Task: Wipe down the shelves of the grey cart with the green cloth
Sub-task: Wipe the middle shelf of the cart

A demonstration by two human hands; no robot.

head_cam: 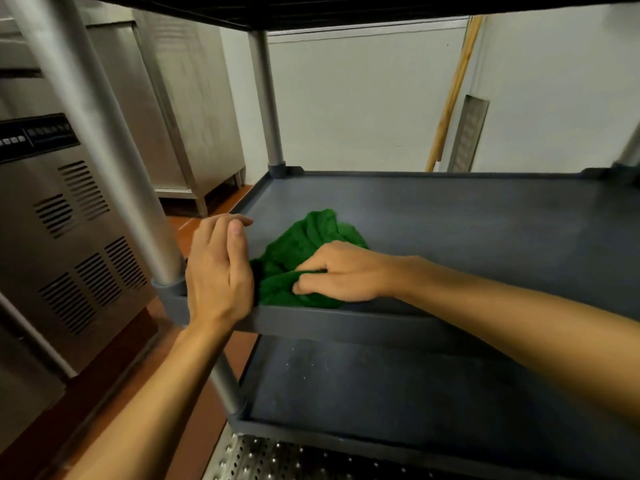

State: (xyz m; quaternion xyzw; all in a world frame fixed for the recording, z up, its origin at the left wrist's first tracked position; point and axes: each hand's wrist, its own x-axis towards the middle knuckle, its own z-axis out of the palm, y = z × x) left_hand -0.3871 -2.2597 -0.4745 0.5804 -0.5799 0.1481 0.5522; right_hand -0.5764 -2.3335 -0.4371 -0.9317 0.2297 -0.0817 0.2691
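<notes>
1. Head view, the room: take the near-left post [104, 150] of the grey cart [346, 323] as your marker. Left of that post stands a steel machine [69, 220] with vent slots and a dark control strip. Behind the post are steel cabinets [194, 98] on short legs, over a red-brown floor [194, 220]. Far to the right of the post, beyond the cart, runs a pale wall [363, 98], with a wooden handle [453, 91] leaning on it beside a metal grille [467, 133].
2. The surface: the middle shelf [450, 220] spreads right from the post, dark grey, flat, with a raised rim. The lower shelf [381, 386] lies below it and shows a few pale specks. Below the post's foot is a perforated metal plate [277, 459].
3. The green cloth [301, 244] lies on the middle shelf, just right of the post, in the near-left corner. It is crumpled. Its longer run goes from the near rim away into the shelf, slanting a little right.
4. Your left hand [218, 268] rests on the shelf's corner rim right beside the post, with the fingers nearly straight, the tips bent and the thumb alongside. It holds nothing.
5. Your right hand [339, 271], farther right of the post, has its fingers curled into the cloth, gripping a bunch and pressing it on the shelf.
</notes>
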